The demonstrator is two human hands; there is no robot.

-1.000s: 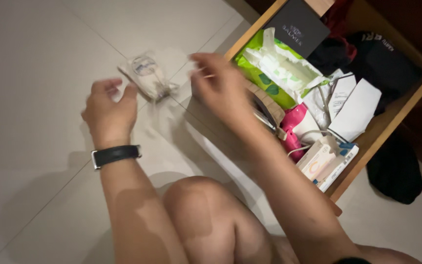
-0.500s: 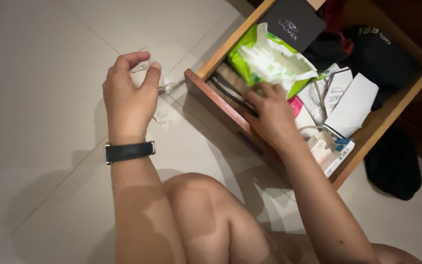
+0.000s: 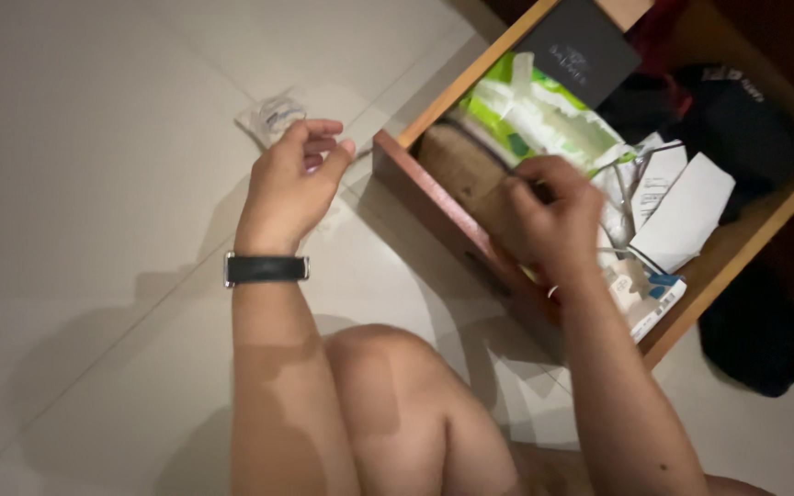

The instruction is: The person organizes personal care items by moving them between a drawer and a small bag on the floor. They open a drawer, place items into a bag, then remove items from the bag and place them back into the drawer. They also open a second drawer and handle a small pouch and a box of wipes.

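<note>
The right hand [image 3: 553,216] is inside the open wooden drawer [image 3: 434,197], its fingers curled together on the top edge of a flat brown woven piece [image 3: 466,170] that stands against the drawer's front wall; the exact grip at the fingertips is blurred. The left hand [image 3: 291,184] hovers over the tiled floor [image 3: 94,184] just outside the drawer's corner, its fingers loosely bent with thumb and forefinger apart, holding nothing that shows. A black watch [image 3: 266,268] sits on that wrist. Just beyond the left hand, a small clear plastic packet [image 3: 271,117] lies on the floor. Behind the woven piece, a green-and-white plastic pack [image 3: 535,110] fills the drawer's middle, with a dark flat box [image 3: 585,50] at the far end, white paper slips [image 3: 686,211] to the right and a small carton [image 3: 650,298] near the right wrist. A dark cloth [image 3: 751,331] lies on the floor beside the drawer.
</note>
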